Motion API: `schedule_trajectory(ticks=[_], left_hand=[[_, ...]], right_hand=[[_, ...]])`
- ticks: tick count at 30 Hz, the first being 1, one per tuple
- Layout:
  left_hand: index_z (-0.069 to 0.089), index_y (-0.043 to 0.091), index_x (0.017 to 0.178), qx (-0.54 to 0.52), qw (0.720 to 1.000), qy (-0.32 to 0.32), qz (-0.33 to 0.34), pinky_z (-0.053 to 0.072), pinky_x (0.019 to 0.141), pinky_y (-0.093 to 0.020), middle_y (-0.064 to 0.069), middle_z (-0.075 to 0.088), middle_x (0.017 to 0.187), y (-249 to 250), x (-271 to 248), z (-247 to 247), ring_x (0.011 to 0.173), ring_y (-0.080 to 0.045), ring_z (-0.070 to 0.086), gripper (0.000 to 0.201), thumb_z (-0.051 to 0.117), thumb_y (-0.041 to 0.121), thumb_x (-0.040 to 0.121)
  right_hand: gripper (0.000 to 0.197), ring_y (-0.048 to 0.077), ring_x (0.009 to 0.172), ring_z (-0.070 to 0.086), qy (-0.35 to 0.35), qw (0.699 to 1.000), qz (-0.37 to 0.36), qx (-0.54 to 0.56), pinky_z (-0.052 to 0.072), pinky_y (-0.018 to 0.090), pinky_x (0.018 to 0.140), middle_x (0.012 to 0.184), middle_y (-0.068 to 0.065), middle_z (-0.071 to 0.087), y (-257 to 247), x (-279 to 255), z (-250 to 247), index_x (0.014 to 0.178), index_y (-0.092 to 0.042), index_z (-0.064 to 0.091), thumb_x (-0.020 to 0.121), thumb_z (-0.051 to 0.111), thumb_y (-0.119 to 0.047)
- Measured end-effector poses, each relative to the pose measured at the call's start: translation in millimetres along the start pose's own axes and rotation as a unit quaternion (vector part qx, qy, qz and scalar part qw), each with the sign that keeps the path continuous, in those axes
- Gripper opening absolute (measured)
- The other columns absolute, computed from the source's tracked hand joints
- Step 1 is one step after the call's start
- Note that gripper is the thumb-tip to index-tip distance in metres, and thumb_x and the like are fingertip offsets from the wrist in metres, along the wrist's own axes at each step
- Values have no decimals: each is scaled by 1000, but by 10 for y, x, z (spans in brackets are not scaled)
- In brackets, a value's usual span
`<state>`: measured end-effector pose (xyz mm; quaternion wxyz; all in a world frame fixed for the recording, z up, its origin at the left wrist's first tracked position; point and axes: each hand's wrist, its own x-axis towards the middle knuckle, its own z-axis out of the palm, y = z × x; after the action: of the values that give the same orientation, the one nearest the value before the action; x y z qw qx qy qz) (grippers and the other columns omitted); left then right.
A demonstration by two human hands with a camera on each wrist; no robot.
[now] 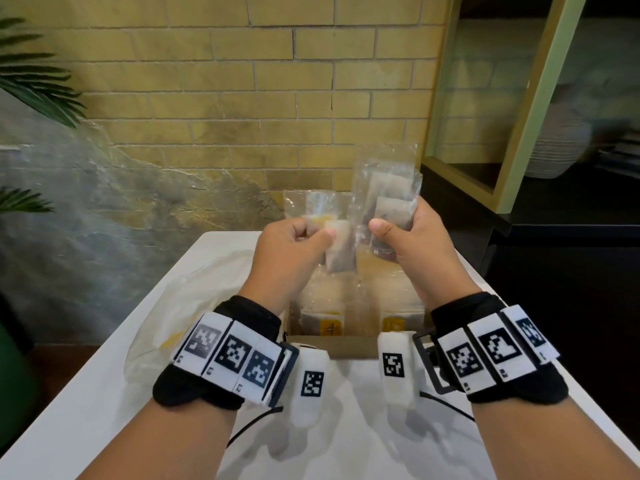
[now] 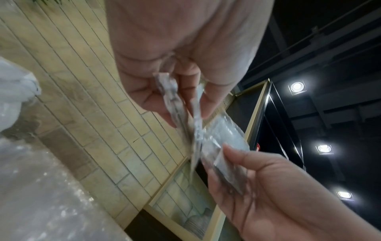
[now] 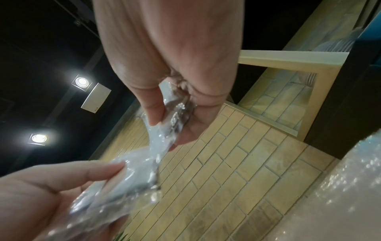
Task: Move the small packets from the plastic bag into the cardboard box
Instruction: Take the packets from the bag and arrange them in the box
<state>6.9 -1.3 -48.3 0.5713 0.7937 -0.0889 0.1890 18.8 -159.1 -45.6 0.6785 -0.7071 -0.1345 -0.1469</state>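
Both hands are raised over the open cardboard box (image 1: 349, 349). My left hand (image 1: 311, 233) pinches a clear small packet (image 1: 341, 249) with a pale sachet inside, and another clear packet (image 1: 311, 206) stands up behind its fingers. My right hand (image 1: 391, 230) grips a bunch of clear packets (image 1: 388, 199) with brownish sachets. In the left wrist view the left hand (image 2: 185, 107) pinches crinkled packets (image 2: 175, 97). The right wrist view has the right hand (image 3: 164, 122) holding its packets (image 3: 175, 114). The whitish plastic bag (image 1: 194, 306) lies on the table left of the box.
The box stands on a white table (image 1: 104, 410) and holds packets with yellow labels (image 1: 330, 325) under bubbly clear wrap. A brick wall rises behind. A green-framed shelf (image 1: 519, 133) stands at the right, and plant leaves (image 1: 34, 81) hang at the left.
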Motion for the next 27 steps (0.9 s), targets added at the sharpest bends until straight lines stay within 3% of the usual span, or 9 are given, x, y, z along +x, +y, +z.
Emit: schedule_trajectory(ticks=[3,6,10,13,15,18,21,24,27], left_hand=[[47,6,59,-18,999,42,-3,39,61,-24,-5,42,55,3,31,-53,51,-12,38,31,60,15,86],[50,-5,67,-33,998,55,-5,40,64,-30,-13,48,64,-32,46,-47,61,-18,43,32,60,19,86],[52,10,68,-91,994,-3,-61,44,65,-33,-7,51,64,16,9,51,62,-18,48,37,47,35,95],[59,19,71,-224,966,-48,-118,47,66,-27,2,64,73,77,3,29,69,-12,60,43,33,39,100],[59,17,77,-251,960,-81,-100,45,64,-26,-4,61,82,83,5,10,76,-16,58,35,37,31,100],[55,19,87,-236,965,-84,-80,50,57,-22,-1,61,80,67,-6,39,67,-10,59,8,53,14,93],[55,18,104,-226,967,-82,-85,50,54,-18,3,64,86,24,14,55,64,-4,62,14,57,16,90],[62,14,95,-186,974,-97,-87,47,52,-17,4,67,73,16,4,29,57,-4,60,8,56,18,91],[63,8,91,-153,983,-57,-81,47,63,-28,-5,62,75,-32,34,13,64,-16,56,12,59,20,90]], right_hand=[[27,17,98,64,21,999,-1,-30,56,29,75,107,1,65,-1,10,-34,112,-25,51,90,58,-11],[26,16,96,64,-32,998,3,-60,56,32,76,104,-1,65,-14,-25,24,110,-26,51,89,59,-12],[24,14,89,66,-95,992,2,-79,54,25,66,98,-4,67,-11,-76,163,107,-28,53,89,59,-15],[22,16,85,65,-100,994,34,23,55,25,64,100,1,67,-34,-74,134,104,-27,54,89,58,-11],[23,14,79,66,-112,988,46,100,54,22,57,98,4,68,-61,-75,93,105,-24,56,88,57,-9],[27,10,71,65,-127,979,50,152,53,20,54,90,0,67,-80,-84,78,105,-22,56,81,63,-11],[25,14,76,63,-134,977,52,160,53,20,52,91,1,65,-83,-98,95,104,-22,55,83,62,-10],[23,17,82,63,-132,978,54,152,55,23,58,95,3,65,-83,-96,106,104,-23,53,88,54,-7],[17,13,79,63,-105,986,50,118,55,22,61,94,1,65,-88,-86,122,100,-25,53,92,52,-10]])
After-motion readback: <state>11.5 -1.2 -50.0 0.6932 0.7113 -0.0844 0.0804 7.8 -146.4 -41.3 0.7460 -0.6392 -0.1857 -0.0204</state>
